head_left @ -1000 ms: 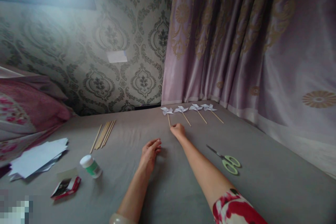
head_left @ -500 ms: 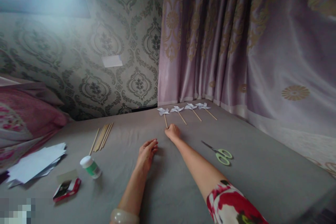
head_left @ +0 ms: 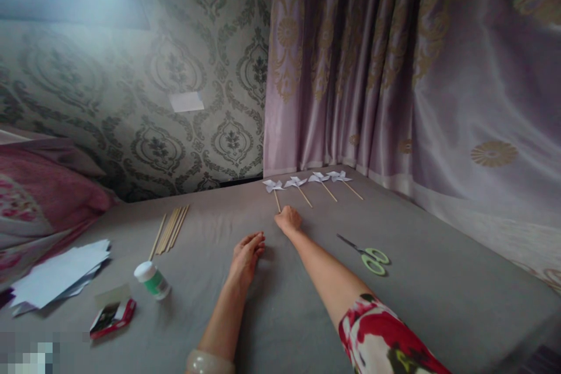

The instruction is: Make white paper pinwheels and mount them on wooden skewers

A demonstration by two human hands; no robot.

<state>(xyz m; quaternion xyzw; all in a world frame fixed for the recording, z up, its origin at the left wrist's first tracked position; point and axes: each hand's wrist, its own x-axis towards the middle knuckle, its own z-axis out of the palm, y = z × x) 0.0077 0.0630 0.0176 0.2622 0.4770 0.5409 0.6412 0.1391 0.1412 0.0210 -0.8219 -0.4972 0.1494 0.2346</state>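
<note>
A white paper pinwheel (head_left: 274, 186) on a thin wooden stick lies at the left end of a row of several pinwheels. My right hand (head_left: 288, 220) is closed around the lower end of that stick, its fingertips partly hidden. My left hand (head_left: 248, 255) rests lower and to the left, above the grey sheet (head_left: 298, 315), with its fingers curled together and nothing visible in them. To the right of my right forearm lie scissors (head_left: 366, 256) with light green handles, blades pointing up and left.
On the left are a bundle of wooden sticks (head_left: 174, 228), a white-capped bottle (head_left: 152, 280) with a green label, a small red open box (head_left: 113, 317) and a stack of white paper (head_left: 61, 274). A purple curtain (head_left: 342, 70) hangs along the back right, beside the patterned wall (head_left: 197, 146).
Almost nothing differs. My right hand stays on the pinwheel's stick and my right sleeve has shifted slightly left; the left hand keeps its place.
</note>
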